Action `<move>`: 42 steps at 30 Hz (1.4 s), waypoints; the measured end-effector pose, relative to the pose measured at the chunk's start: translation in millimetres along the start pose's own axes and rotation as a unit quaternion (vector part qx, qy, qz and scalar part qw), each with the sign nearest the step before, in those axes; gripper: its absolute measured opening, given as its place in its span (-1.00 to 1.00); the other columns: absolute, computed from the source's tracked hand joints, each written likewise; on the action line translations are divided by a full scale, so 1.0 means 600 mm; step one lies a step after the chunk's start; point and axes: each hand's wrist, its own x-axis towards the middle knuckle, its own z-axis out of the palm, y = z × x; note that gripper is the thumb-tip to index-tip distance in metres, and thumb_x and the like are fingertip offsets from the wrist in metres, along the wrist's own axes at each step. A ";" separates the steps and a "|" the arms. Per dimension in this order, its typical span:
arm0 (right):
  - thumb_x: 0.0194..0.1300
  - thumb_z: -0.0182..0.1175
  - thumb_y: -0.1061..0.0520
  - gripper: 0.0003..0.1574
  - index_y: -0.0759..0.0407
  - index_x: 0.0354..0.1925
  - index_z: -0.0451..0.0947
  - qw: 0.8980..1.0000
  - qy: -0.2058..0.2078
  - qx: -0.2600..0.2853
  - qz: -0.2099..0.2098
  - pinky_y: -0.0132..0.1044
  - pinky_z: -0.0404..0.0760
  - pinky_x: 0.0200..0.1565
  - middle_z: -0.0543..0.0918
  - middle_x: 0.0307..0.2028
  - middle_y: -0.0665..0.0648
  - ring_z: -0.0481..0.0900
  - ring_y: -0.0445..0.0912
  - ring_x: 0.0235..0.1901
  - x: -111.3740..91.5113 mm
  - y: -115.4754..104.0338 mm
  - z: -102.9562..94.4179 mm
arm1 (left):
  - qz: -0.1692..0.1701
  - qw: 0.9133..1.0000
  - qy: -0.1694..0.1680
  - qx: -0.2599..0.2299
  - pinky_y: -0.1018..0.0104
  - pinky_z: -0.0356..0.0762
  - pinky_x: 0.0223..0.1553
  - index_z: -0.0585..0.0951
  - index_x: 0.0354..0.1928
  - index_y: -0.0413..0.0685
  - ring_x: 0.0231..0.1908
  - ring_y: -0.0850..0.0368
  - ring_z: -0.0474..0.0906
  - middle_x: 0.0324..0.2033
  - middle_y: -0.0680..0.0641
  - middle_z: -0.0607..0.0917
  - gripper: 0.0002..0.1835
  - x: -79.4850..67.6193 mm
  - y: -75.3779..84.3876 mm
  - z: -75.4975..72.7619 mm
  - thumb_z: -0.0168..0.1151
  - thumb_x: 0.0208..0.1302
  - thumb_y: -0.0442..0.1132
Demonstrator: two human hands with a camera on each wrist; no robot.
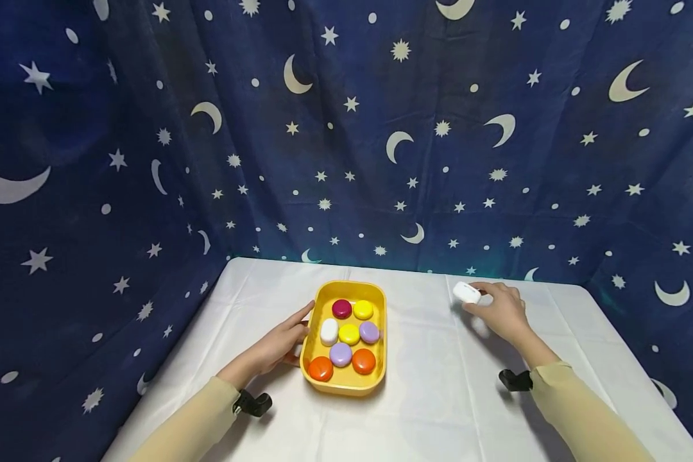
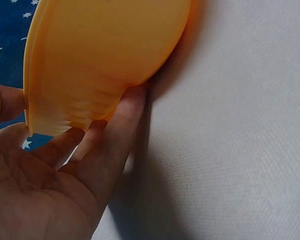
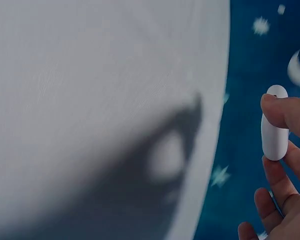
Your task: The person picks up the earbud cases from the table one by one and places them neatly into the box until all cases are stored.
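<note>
A yellow tray (image 1: 346, 390) stands on the white-covered table, holding several glossy round pieces in orange, lilac, yellow and dark red, plus a white oval piece (image 1: 329, 332). My left hand (image 1: 277, 343) rests against the tray's left side, its fingers spread along the outer wall. In the left wrist view, fingertips touch the yellow wall (image 2: 110, 45), one low by the table and another up at the rim. Off to the right, my right hand (image 1: 502, 311) pinches a small white rounded case (image 1: 466, 292) above the table; faint dark marks show on its face.
A white cloth (image 1: 421, 385) covers the table, whose far edge meets a dark blue curtain (image 1: 369, 160) patterned with moons and stars. Black wrist mounts (image 1: 253, 404) jut from both sleeves. The right hand casts a shadow on the cloth.
</note>
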 end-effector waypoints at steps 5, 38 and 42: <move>0.19 0.48 -0.17 -0.25 0.09 0.26 0.60 0.998 -0.010 0.022 -0.051 0.31 0.14 0.14 0.59 0.08 0.27 0.23 0.29 0.22 -0.006 -0.049 0.004 | -0.002 1.000 -0.004 -0.007 -0.02 0.74 -0.18 0.05 0.64 0.42 0.03 -0.09 0.65 0.49 -0.30 0.28 -0.26 0.002 0.001 0.003 -0.01 0.50 -0.14; -0.10 0.67 -0.15 -0.40 -0.25 -0.01 0.77 0.973 -0.154 0.042 -0.168 -0.03 0.39 0.08 0.57 -0.26 -0.22 0.34 -0.10 0.03 -0.058 -0.263 0.088 | -0.007 1.000 0.008 0.004 -0.02 0.74 -0.19 0.07 0.63 0.44 -0.01 -0.08 0.65 0.49 -0.32 0.27 -0.26 0.004 0.005 0.003 -0.01 0.48 -0.14; -0.07 0.64 -0.19 -0.39 -0.21 0.02 0.77 0.962 -0.182 0.028 -0.201 -0.01 0.35 0.13 0.55 -0.29 -0.26 0.33 -0.12 0.04 -0.068 -0.275 0.103 | -0.008 1.000 0.013 0.002 -0.02 0.74 -0.22 0.09 0.62 0.45 -0.02 -0.08 0.65 0.49 -0.32 0.26 -0.25 0.003 0.005 0.003 0.02 0.47 -0.13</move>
